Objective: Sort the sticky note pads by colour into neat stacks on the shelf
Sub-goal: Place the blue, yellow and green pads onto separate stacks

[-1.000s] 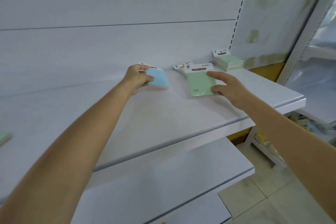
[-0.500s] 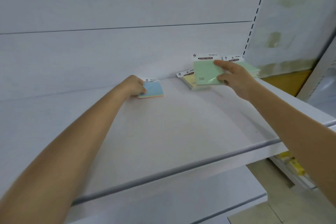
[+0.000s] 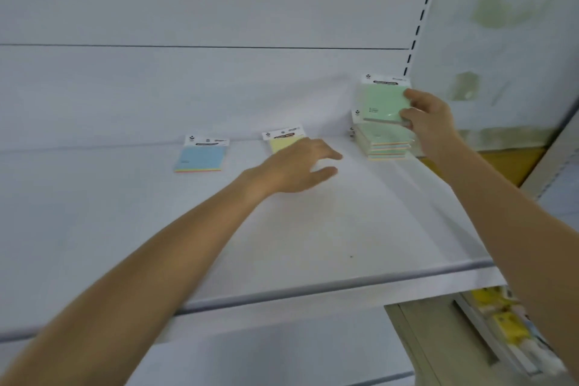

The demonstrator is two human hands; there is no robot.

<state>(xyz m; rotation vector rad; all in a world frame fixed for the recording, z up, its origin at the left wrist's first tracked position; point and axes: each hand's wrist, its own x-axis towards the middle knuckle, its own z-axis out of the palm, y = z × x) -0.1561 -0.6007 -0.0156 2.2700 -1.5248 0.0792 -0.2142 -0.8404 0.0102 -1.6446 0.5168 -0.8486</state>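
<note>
A: Hands?
B: Right hand pinches a green pad by its edge, just above the stack at the shelf's back right. Left hand hangs loose over the yellow pad; contact unclear.
A: Handling?
B: Light, and the wrapper is probably slick. Grip opposite edges.

Open shelf front; blue pad, yellow pad, green stack behind.

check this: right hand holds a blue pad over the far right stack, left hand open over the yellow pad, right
No: the head view shows the right hand gripping a green pad, not a blue one. The rest holds: it is over the far right stack, and the left hand open over the yellow pad.
</note>
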